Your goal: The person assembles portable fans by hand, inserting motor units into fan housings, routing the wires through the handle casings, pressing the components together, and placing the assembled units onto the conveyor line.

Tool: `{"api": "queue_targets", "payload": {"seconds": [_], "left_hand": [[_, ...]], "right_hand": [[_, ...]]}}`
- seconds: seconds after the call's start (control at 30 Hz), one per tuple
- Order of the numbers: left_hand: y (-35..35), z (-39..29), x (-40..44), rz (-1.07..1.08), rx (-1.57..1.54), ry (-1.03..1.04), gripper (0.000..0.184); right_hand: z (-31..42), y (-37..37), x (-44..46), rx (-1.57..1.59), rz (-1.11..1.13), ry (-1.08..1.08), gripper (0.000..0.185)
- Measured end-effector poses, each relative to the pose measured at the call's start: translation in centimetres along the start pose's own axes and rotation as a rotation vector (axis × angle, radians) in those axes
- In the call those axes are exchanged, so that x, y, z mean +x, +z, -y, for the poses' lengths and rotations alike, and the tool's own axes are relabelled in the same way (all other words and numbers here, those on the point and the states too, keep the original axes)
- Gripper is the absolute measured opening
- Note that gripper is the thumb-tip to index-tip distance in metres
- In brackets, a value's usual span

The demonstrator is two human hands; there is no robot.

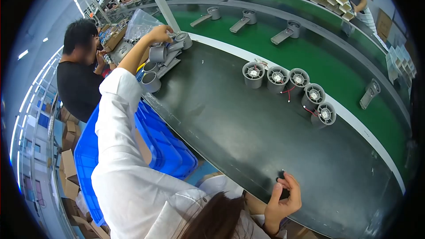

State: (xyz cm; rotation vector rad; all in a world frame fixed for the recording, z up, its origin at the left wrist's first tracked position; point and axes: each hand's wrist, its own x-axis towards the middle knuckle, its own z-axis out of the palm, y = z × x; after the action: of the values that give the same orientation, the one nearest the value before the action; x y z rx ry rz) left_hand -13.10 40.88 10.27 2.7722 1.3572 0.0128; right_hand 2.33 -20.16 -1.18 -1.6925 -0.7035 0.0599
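The left arm, covered by a white sleeve point(116, 128), is stretched over the table's far left corner, where the left hand point(158, 34) is placed at a pile of grey housings point(158, 54). Its fingers are bent downward beside the hindmost housing; whether anything is gripped by them cannot be told, since their undersides are hidden. Several round housings and flat, handle-like pieces are heaped together there, at the edge of the dark table point(212, 115). The right hand point(284, 201) is held above the near edge of the table, well apart from the pile, with its fingers curled and the thumb brought close to the forefinger; a small dark item point(279, 178) is pinched at their tips, too small to be identified. Between the hands, farther back, five round grey fan units point(299, 79) are lined up in a curve along the white border, their spoked faces turned upward. Red wires point(290, 90) are seen beside some of them. Beyond the border, handled grey parts point(287, 32) are carried on a green belt point(259, 44). Blue crates point(170, 155) are stacked below the table's left edge, near a co-worker dressed in black point(75, 82).
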Motion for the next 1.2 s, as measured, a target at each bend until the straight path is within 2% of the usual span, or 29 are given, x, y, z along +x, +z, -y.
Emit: {"api": "queue_targets", "payload": {"seconds": [0.03, 0.13, 0.23, 0.33, 0.37, 0.47, 0.6, 0.73, 0.8, 0.87, 1.0, 1.1, 1.2], "left_hand": [[0.3, 0.2, 0.2, -0.095, 0.079, 0.002, 0.047], [-0.1, -0.6, 0.1, 0.1, -0.023, -0.437, 0.052], [2.5, 4.8, 2.5, -0.217, 0.022, -0.239, 0.045], [0.2, 5.4, 1.9, -0.122, -0.179, -0.288, 0.039], [-1.8, 3.0, -0.1, -0.004, -0.385, -0.292, 0.041], [-4.2, -2.0, -3.7, -0.004, -0.705, -0.149, 0.046], [-6.3, -9.6, -6.6, 0.22, -0.965, 0.2, 0.046], [-5.0, -19.3, -11.2, 0.42, -1.302, 0.476, 0.041], [-2.9, -23.2, -12.8, 0.563, -1.463, 0.593, 0.037], [0.0, -26.7, -14.8, 0.741, -1.684, 0.638, 0.027], [4.9, -32.6, -18.7, 1.068, -1.859, 0.62, 0.026], [8.0, -35.6, -21.0, 1.243, -1.985, 0.593, 0.022], [8.2, -36.7, -22.1, 1.213, -1.95, 0.49, 0.029]], "right_hand": [[0.1, 0.0, 0.0, 0.006, -0.005, 0.006, 0.024], [0.2, -0.1, 0.0, 0.04, -0.026, 0.042, 0.024], [0.4, -0.2, 0.0, 0.031, -0.023, 0.07, 0.023], [0.2, -0.2, -0.1, 0.054, -0.023, 0.07, 0.023], [0.2, -0.2, -0.1, 0.051, -0.021, 0.062, 0.023], [0.1, -0.2, -0.1, 0.047, -0.01, 0.036, 0.022], [0.1, -0.2, 0.0, 0.041, 0.008, 0.019, 0.023], [-0.3, 0.0, -0.1, 0.116, -0.035, 0.034, 0.029], [-0.7, -0.1, -0.2, 0.169, -0.019, -0.025, 0.042], [-0.7, 0.1, -0.1, 0.197, -0.03, -0.111, 0.054], [-0.1, 1.0, 1.1, 0.241, -0.104, -0.365, 0.092], [0.5, 0.5, 2.2, 0.156, -0.151, -0.447, 0.085], [0.9, -1.0, 2.3, 0.132, -0.103, -0.409, 0.077]]}}
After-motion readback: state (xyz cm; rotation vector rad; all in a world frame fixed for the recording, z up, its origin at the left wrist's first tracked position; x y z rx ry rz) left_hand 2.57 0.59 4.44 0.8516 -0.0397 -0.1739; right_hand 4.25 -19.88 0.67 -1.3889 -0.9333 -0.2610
